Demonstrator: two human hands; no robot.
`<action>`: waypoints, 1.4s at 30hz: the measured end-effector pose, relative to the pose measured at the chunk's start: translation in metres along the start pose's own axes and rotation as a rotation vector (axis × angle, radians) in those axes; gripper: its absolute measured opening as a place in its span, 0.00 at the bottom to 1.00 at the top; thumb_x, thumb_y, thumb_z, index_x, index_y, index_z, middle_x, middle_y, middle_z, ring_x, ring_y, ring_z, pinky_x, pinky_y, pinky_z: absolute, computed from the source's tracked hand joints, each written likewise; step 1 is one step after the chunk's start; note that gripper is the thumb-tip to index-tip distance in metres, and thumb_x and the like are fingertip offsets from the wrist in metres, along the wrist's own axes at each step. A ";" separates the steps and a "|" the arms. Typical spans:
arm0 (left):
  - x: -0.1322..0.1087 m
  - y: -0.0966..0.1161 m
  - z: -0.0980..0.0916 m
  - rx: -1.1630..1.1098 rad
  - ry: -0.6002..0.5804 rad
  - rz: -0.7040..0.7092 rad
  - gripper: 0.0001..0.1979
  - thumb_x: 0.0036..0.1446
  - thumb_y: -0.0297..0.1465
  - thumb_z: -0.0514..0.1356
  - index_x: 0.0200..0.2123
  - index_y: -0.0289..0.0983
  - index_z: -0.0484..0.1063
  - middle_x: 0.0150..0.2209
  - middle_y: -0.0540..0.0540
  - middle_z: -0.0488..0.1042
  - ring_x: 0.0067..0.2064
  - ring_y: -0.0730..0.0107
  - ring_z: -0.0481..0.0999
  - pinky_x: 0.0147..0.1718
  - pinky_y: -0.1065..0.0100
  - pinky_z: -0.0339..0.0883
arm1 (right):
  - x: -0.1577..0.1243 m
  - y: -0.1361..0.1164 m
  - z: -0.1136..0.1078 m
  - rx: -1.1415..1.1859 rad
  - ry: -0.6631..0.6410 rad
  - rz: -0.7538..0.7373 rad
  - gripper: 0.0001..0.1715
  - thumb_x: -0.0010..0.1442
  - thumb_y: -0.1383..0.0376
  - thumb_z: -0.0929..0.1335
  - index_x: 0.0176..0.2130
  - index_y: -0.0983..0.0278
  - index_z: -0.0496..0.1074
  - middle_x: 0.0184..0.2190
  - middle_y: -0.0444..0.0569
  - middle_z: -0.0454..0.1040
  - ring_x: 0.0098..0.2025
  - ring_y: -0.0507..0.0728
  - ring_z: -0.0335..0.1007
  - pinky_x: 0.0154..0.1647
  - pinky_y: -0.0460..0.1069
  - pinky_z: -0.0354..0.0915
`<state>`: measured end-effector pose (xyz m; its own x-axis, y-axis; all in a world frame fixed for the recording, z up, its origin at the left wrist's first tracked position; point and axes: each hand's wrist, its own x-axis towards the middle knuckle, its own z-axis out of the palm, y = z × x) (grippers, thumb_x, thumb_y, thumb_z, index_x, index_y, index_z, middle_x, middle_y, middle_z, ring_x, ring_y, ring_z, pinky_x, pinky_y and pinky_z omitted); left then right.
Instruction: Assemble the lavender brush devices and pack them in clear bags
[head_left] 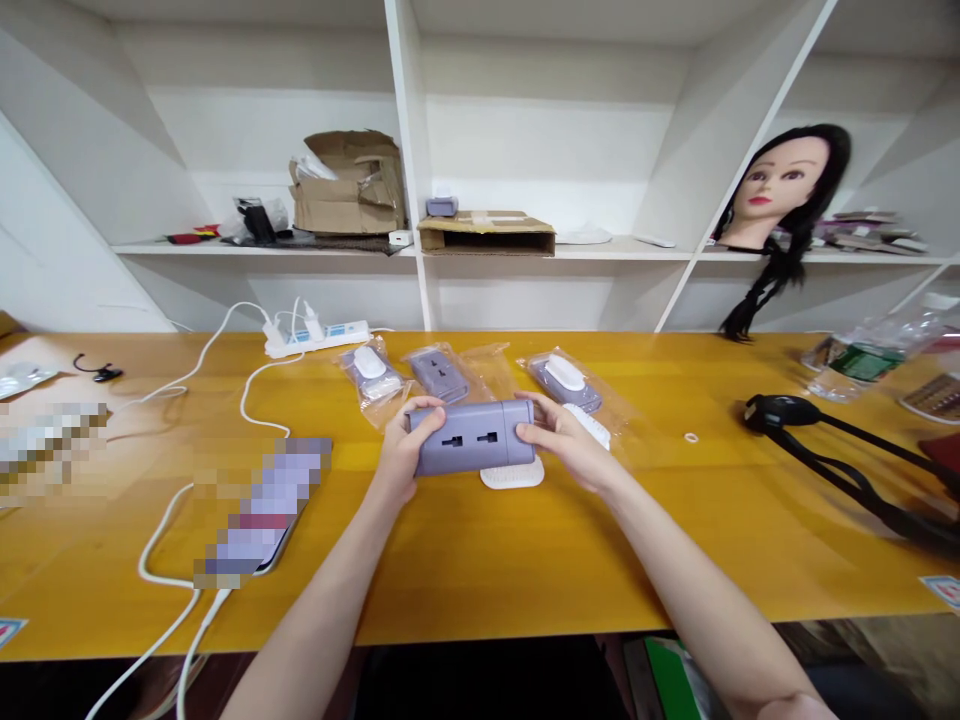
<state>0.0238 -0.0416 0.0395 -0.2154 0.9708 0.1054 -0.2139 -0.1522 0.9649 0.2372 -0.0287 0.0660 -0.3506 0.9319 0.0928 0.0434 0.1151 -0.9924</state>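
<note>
My left hand (405,448) and my right hand (559,442) grip the two ends of a lilac-grey plastic multi-socket adapter (472,437), held level just above the table. Its face shows two dark socket openings. A white ribbed plastic piece (512,473) lies under it on the table, partly hidden. Behind my hands are several clear plastic bags holding similar lilac-grey units (439,373) with white parts (564,373). A loose white ribbed piece (586,425) sits beside my right hand.
The yellow wooden table (480,580) holds a white power strip (315,338) with white cables, a blurred flat device (262,510), a black stand (825,450) and a plastic bottle (870,350). White shelves (547,250) behind carry cardboard (349,185) and a mannequin head (780,190).
</note>
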 end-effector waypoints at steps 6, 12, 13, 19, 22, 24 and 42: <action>-0.004 0.001 -0.006 0.111 -0.025 0.412 0.16 0.43 0.36 0.65 0.38 0.40 0.71 0.36 0.48 0.73 0.37 0.66 0.72 0.38 0.69 0.63 | 0.000 -0.002 -0.007 -0.132 -0.133 -0.120 0.23 0.45 0.64 0.73 0.43 0.63 0.71 0.40 0.48 0.75 0.39 0.58 0.73 0.42 0.55 0.69; -0.005 0.007 0.000 -0.190 -0.025 0.229 0.40 0.40 0.40 0.67 0.57 0.46 0.57 0.56 0.42 0.65 0.50 0.59 0.71 0.42 0.64 0.67 | -0.002 0.006 -0.002 -0.409 0.153 -0.544 0.25 0.50 0.67 0.70 0.49 0.60 0.67 0.48 0.51 0.73 0.49 0.61 0.70 0.47 0.59 0.69; -0.005 0.007 0.002 -0.275 -0.059 0.101 0.38 0.42 0.44 0.65 0.57 0.46 0.58 0.57 0.41 0.64 0.49 0.58 0.72 0.40 0.63 0.69 | -0.001 0.010 -0.002 -0.500 0.169 -0.640 0.24 0.52 0.69 0.68 0.50 0.59 0.66 0.51 0.52 0.71 0.53 0.61 0.67 0.50 0.61 0.67; 0.003 0.002 0.006 -0.551 0.106 -0.132 0.18 0.49 0.40 0.59 0.42 0.36 0.71 0.44 0.44 0.76 0.48 0.63 0.73 0.44 0.68 0.69 | -0.003 0.026 0.010 -0.803 -0.034 -0.800 0.38 0.54 0.71 0.66 0.61 0.55 0.54 0.63 0.53 0.54 0.64 0.62 0.50 0.61 0.65 0.54; 0.007 0.000 0.003 -0.542 0.113 -0.035 0.17 0.47 0.36 0.58 0.39 0.35 0.73 0.41 0.44 0.77 0.48 0.61 0.74 0.46 0.67 0.67 | -0.006 0.024 0.023 -0.777 -0.084 -0.571 0.62 0.46 0.61 0.73 0.66 0.57 0.35 0.66 0.57 0.43 0.67 0.65 0.40 0.63 0.66 0.49; 0.006 -0.001 0.003 -0.545 0.053 0.012 0.17 0.47 0.37 0.56 0.39 0.35 0.73 0.40 0.44 0.78 0.47 0.58 0.75 0.45 0.63 0.68 | -0.007 0.023 0.031 -0.740 -0.063 -0.474 0.71 0.40 0.58 0.76 0.66 0.58 0.29 0.66 0.60 0.42 0.67 0.67 0.39 0.62 0.66 0.49; -0.022 0.001 0.019 -0.501 -0.013 0.133 0.24 0.46 0.34 0.54 0.49 0.44 0.66 0.45 0.48 0.74 0.46 0.58 0.75 0.43 0.61 0.68 | -0.018 0.032 0.050 -0.752 0.094 -0.375 0.50 0.47 0.55 0.72 0.58 0.60 0.42 0.51 0.60 0.56 0.53 0.69 0.60 0.48 0.66 0.63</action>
<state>0.0462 -0.0592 0.0430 -0.2608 0.9386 0.2258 -0.6158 -0.3418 0.7099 0.1981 -0.0594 0.0286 -0.3878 0.8073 0.4448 0.5624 0.5896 -0.5798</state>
